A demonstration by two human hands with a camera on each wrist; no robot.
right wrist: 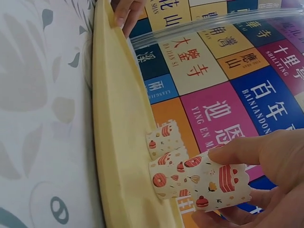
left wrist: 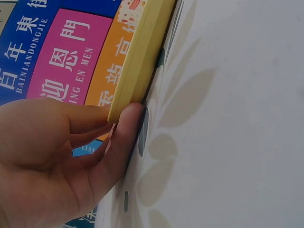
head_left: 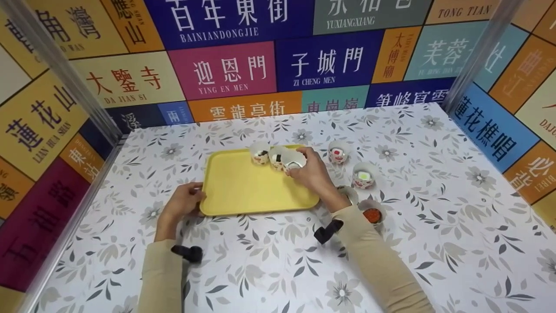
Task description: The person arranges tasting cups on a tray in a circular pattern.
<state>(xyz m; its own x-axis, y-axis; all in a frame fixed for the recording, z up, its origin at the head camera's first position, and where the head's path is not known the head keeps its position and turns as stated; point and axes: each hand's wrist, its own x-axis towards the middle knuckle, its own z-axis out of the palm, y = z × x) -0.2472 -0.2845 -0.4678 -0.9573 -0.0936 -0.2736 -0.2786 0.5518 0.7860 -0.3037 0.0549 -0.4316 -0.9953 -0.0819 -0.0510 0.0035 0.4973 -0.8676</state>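
A yellow tray [head_left: 243,187] lies on the table, and my left hand [head_left: 184,200] pinches its left edge near the front corner. In the left wrist view, the left hand [left wrist: 61,152] has the tray rim [left wrist: 137,71] between its fingers. Over the tray's back right part, my right hand [head_left: 313,171] grips a paper baking cup [head_left: 294,160] between thumb and fingers. Red cake pictures show on this cup [right wrist: 221,183] in the right wrist view. Directly beside it stands a second paper cup [head_left: 277,157] with something dark inside, and further left a third cup [head_left: 259,153].
Right of the tray are more paper cups: one with a red and white piece [head_left: 337,152], one with a yellow-green and white piece [head_left: 363,175], one with orange-red contents [head_left: 372,214]. Another cup [head_left: 349,194] is partly behind my right wrist. A sign-patterned wall [head_left: 234,65] borders the flowered tablecloth [head_left: 260,261].
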